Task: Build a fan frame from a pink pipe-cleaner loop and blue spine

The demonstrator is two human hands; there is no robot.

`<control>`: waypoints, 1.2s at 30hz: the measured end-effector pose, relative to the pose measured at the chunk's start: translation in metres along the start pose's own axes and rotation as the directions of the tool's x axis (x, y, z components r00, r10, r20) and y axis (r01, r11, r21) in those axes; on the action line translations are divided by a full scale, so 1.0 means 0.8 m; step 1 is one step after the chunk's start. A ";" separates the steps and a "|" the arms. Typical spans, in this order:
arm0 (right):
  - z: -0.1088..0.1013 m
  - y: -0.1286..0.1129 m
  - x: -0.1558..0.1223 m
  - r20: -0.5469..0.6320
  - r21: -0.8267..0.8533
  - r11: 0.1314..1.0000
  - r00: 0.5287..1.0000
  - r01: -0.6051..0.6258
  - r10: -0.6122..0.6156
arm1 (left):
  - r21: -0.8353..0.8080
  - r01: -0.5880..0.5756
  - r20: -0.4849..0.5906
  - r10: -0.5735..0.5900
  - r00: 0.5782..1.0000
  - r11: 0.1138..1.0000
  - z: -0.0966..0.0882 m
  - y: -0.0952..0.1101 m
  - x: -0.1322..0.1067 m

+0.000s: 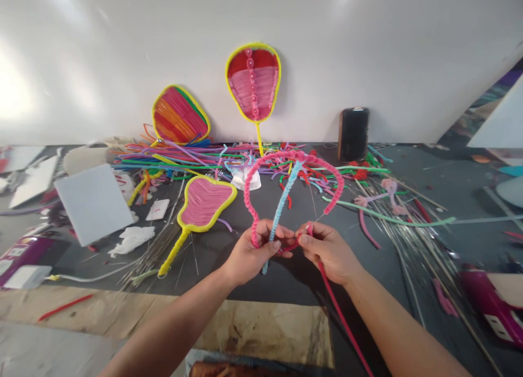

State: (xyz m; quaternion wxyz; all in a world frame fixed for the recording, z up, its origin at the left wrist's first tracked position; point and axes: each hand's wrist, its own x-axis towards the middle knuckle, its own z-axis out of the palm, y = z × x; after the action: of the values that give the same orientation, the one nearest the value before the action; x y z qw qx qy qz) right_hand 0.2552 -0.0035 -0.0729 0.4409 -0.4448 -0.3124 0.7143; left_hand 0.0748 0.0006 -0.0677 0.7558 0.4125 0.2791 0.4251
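Note:
My left hand (261, 249) is closed around the lower part of a fan-shaped frame made of twisted pipe cleaners. Its curved outline is pink (247, 189), and a light blue twisted stem (285, 196) runs up its middle to the top. On the right side the pink outline ends in mid-air. Beside it, my right hand (324, 246) pinches a red-pink pipe cleaner (343, 317) whose long tail hangs toward the lower right. The fingertips of both hands nearly meet at the frame's base, where the exact join is partly hidden.
A finished pink fan with yellow rim (208, 202) lies left of the frame. Another fan (254, 85) and a striped one (180, 115) lean on the white wall. A phone (353, 134) stands at the back right. Loose pipe cleaners (183, 156) and metal wires (408, 241) are scattered about.

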 end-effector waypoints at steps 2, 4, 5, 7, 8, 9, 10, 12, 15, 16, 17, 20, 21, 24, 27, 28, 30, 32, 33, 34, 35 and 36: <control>0.000 0.000 0.000 -0.009 -0.012 1.000 1.000 0.010 -0.010 | 0.001 0.003 -0.006 -0.003 1.000 1.000 0.000 0.000 0.000; 0.001 -0.001 -0.001 -0.020 -0.019 0.999 0.999 0.028 -0.028 | 0.000 0.006 -0.011 -0.006 1.000 1.000 0.001 0.000 0.000; 0.002 -0.001 -0.001 -0.026 -0.022 0.999 0.999 0.035 -0.036 | -0.001 0.008 -0.013 -0.008 1.000 1.000 0.001 0.000 0.000; 0.003 0.000 0.000 -0.038 -0.032 0.998 0.998 0.048 -0.050 | -0.004 0.014 -0.014 -0.014 1.000 1.000 0.001 -0.001 0.000; 0.004 0.000 0.000 -0.040 -0.037 0.998 0.998 0.053 -0.054 | -0.007 0.016 -0.013 -0.016 1.000 1.000 0.001 -0.001 0.000; 0.004 0.000 0.000 -0.039 -0.041 0.998 0.998 0.057 -0.059 | -0.011 0.018 -0.014 -0.018 1.000 1.000 0.001 -0.002 0.000; 0.005 0.001 0.000 -0.035 -0.043 0.997 0.997 0.062 -0.063 | -0.015 0.022 -0.013 -0.022 1.000 1.000 0.001 -0.002 0.000; 0.004 0.001 0.000 -0.020 -0.047 0.996 0.997 0.071 -0.072 | -0.023 0.028 -0.014 -0.029 0.999 0.999 0.000 -0.002 0.000; 0.001 -0.001 0.000 0.011 -0.071 0.995 0.997 0.077 -0.076 | -0.031 0.037 -0.029 -0.038 0.999 0.999 -0.002 -0.001 0.000; -0.001 -0.002 0.000 0.028 -0.082 0.993 0.996 0.083 -0.081 | -0.036 0.034 -0.041 -0.035 0.999 0.999 -0.002 0.000 0.001; -0.004 -0.003 0.000 0.037 -0.093 0.991 0.995 0.096 -0.093 | -0.042 0.029 -0.057 -0.031 0.998 0.999 -0.002 0.002 0.001; -0.010 -0.004 -0.001 -0.004 -0.153 0.975 0.986 0.164 -0.167 | -0.061 0.023 -0.088 -0.029 0.996 0.998 -0.002 0.006 0.002; -0.012 -0.004 -0.001 -0.029 -0.201 0.962 0.981 0.184 -0.193 | -0.068 0.032 -0.092 -0.038 0.995 0.997 -0.002 0.007 0.003; -0.013 -0.001 -0.001 -0.036 -0.418 0.884 0.968 0.211 -0.248 | -0.092 0.065 -0.098 -0.074 0.992 0.994 -0.001 0.007 0.004; -0.010 0.001 -0.002 -0.008 -0.579 0.783 0.958 0.229 -0.286 | -0.100 0.089 -0.084 -0.097 0.992 0.991 -0.001 0.003 0.004; -0.008 0.001 -0.003 -0.009 -0.595 0.769 0.955 0.235 -0.298 | -0.099 0.095 -0.077 -0.103 0.992 0.990 -0.001 0.002 0.004; -0.006 0.000 -0.003 -0.015 -0.591 0.768 0.949 0.247 -0.316 | -0.095 0.107 -0.066 -0.114 0.991 0.990 -0.001 0.000 0.003; -0.004 -0.001 -0.004 -0.029 -0.563 0.791 0.951 0.239 -0.309 | -0.095 0.111 -0.063 -0.117 0.991 0.989 -0.001 -0.001 0.003; -0.004 -0.002 -0.004 -0.040 -0.543 0.808 0.954 0.229 -0.297 | -0.096 0.110 -0.062 -0.116 0.991 0.989 -0.001 0.000 0.003; -0.004 -0.002 -0.004 -0.048 -0.518 0.826 0.957 0.221 -0.286 | -0.096 0.109 -0.066 -0.115 0.991 0.989 -0.001 0.000 0.004; -0.004 -0.002 -0.003 -0.052 -0.495 0.841 0.958 0.220 -0.281 | -0.095 0.108 -0.070 -0.115 0.991 0.990 -0.001 0.001 0.004; -0.005 -0.002 -0.003 -0.054 -0.480 0.848 0.957 0.225 -0.284 | -0.092 0.106 -0.073 -0.113 0.991 0.990 0.000 0.002 0.004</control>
State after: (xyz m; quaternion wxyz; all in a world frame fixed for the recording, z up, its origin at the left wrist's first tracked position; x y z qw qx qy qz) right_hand 0.2596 -0.0051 -0.0723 0.4293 -0.5356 -0.5043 0.5239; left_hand 0.0755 0.0037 -0.0670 0.7839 0.3460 0.3120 0.4105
